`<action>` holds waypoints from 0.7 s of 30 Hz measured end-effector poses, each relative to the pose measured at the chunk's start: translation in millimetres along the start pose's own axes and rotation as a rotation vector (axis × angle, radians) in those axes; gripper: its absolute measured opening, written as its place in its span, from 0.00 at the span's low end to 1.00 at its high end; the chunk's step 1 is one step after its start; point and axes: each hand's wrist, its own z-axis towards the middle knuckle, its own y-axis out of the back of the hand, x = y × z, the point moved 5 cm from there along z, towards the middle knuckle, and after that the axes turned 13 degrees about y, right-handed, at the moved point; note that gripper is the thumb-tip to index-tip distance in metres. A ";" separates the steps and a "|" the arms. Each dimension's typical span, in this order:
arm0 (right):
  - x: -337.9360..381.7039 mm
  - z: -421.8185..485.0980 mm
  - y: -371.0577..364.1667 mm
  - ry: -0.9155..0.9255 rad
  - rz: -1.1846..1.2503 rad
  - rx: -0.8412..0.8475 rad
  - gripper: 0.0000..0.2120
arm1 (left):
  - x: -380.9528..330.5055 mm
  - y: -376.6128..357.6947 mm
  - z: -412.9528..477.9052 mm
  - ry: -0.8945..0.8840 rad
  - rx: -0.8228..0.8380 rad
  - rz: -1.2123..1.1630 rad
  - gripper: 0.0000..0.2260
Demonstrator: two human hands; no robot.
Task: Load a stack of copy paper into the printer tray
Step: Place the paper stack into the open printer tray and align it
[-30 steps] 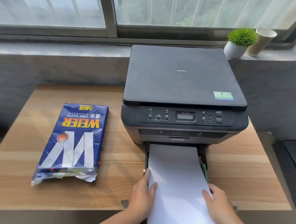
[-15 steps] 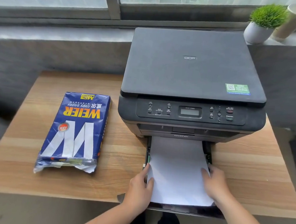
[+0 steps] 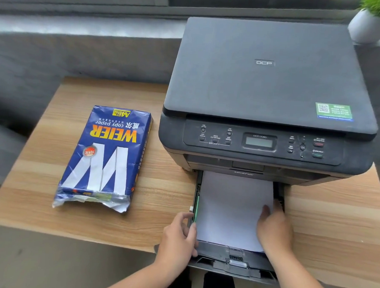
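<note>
Now, head view: white copy paper stack (image 3: pixel 231 210) lies flat in the pulled-out dark grey printer tray (image 3: pixel 233 265), long axis running into the black desktop printer (image 3: pixel 268 99). My left hand (image 3: pixel 177 238) pinches the tray's left rail. My right hand (image 3: pixel 274 229) rests flat on the stack's right edge, holding nothing. Right is nearer the paper.

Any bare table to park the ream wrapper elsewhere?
Free: table right of the tray, and the strip between the paper pack and printer. Crowded: the tray front, where left hand and right hand work.
</note>
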 end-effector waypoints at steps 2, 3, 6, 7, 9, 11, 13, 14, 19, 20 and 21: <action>3.6 -3.4 14.8 0.052 -0.015 -0.039 0.19 | -1.4 4.2 1.6 -0.023 -0.096 0.078 0.06; 3.0 -5.9 25.0 0.084 -0.034 -0.085 0.18 | -5.0 6.7 2.1 -0.043 -0.142 0.120 0.04; -17.0 -15.5 44.4 0.096 -0.126 -0.159 0.18 | -19.0 9.0 5.5 -0.136 -0.225 0.224 0.04; -27.2 -18.1 43.2 0.068 -0.134 -0.128 0.18 | -24.2 7.8 5.6 -0.164 -0.238 0.270 0.05; -41.1 -22.4 36.3 0.028 -0.083 -0.064 0.12 | -32.2 3.7 6.7 -0.209 -0.266 0.359 0.08; -43.8 -24.6 33.3 0.017 -0.006 -0.078 0.07 | -38.3 0.7 8.4 -0.214 -0.281 0.396 0.11; -44.5 -24.7 33.4 -0.006 0.039 -0.099 0.06 | -43.6 -1.1 9.5 -0.198 -0.278 0.399 0.13; -45.6 -24.0 33.2 -0.012 0.049 -0.098 0.06 | -45.7 -2.3 9.7 -0.202 -0.278 0.398 0.14; -51.0 -18.1 28.8 -0.029 0.095 -0.091 0.06 | -53.3 -17.7 4.4 -0.301 -0.288 0.507 0.17; -51.7 -17.4 28.0 -0.041 0.099 -0.097 0.06 | -53.3 -18.6 4.1 -0.295 -0.287 0.499 0.18; -52.2 -17.5 27.4 -0.054 0.102 -0.101 0.05 | -52.5 -18.7 4.2 -0.282 -0.287 0.497 0.19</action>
